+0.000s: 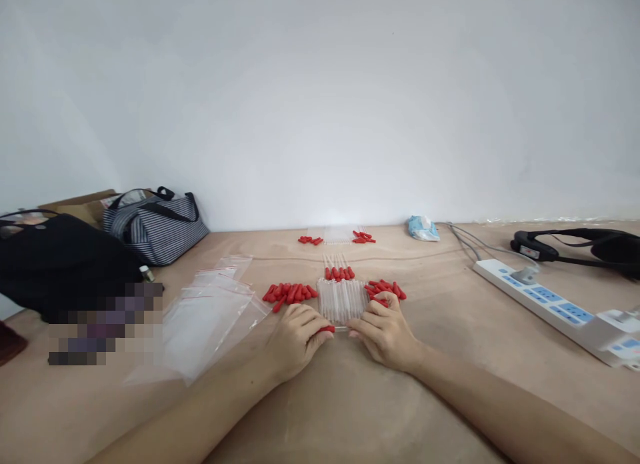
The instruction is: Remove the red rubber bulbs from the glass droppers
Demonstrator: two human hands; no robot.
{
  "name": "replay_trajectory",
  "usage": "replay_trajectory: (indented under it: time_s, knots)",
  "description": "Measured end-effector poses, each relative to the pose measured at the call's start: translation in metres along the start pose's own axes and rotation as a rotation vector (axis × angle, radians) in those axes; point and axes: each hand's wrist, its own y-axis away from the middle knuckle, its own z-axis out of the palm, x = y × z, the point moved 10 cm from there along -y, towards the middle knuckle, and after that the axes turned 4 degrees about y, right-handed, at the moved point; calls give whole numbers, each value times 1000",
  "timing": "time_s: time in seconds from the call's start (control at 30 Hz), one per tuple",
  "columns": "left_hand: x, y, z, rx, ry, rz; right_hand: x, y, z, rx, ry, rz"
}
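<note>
Between the fingers of my left hand [299, 337] is a red rubber bulb [327, 329]. My right hand [387, 329] pinches a clear dropper tube [341, 329], held level, whose left end meets the bulb; how deep it sits inside cannot be seen. Just beyond my hands lies a row of clear dropper tubes [343, 301]. Several droppers with red bulbs fitted [340, 273] lie past that row, tips pointing away. Loose red bulbs form a left pile [290, 293] and a right pile [397, 290], the latter partly behind my right hand.
Clear zip bags [210, 317] lie spread on the left of the table. More bulbs [363, 237] and tubes [338, 235] rest near the wall. A white power strip [540, 301], a blue-white packet [423, 228] and a black headset [580, 245] are rightward; a striped bag [160, 227] stands left.
</note>
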Motion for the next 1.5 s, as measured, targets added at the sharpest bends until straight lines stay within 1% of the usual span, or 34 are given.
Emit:
replay_trajectory:
  time_s: [0.17, 0.33, 0.6, 0.7, 0.77, 0.87, 0.97, 1.03, 1.1, 1.2, 1.27, 1.4, 1.43, 1.5]
  knots:
    - [3, 4, 2, -37, -24, 28, 0, 1, -4, 36, -24, -15]
    - [5, 4, -1, -70, -15, 31, -1, 2, -7, 64, -34, -24]
    - [6, 6, -5, 2, -11, 52, -1, 3, -8, 80, -34, -19]
    - [0, 10, -9, 36, -13, 39, 6, 7, -10, 87, -35, 2]
    - [-8, 14, -16, 75, -11, -1, 19, 11, -12, 93, -35, 67]
    - [-20, 19, -29, 142, 18, -63, 42, 19, -15, 117, -27, 206]
    - [-34, 22, -53, 279, -28, -141, 55, 22, -14, 135, 5, 304]
    - [-50, 26, -73, 373, -106, -252, 59, 22, -9, 126, 20, 344]
    - [-71, 30, -88, 394, -154, -398, 63, 21, -6, 129, 27, 383]
    - [-101, 38, -96, 295, -163, -583, 68, 18, -4, 156, 60, 433]
    - [-113, 41, -93, 187, -141, -645, 69, 15, -2, 164, 99, 448]
    - [-123, 43, -74, -26, -47, -662, 68, 6, 6, 140, 190, 445]
    - [-124, 44, -69, -57, -33, -661, 68, 4, 9, 130, 212, 442]
    - [-126, 45, -63, -84, -19, -657, 67, 0, 14, 112, 248, 434]
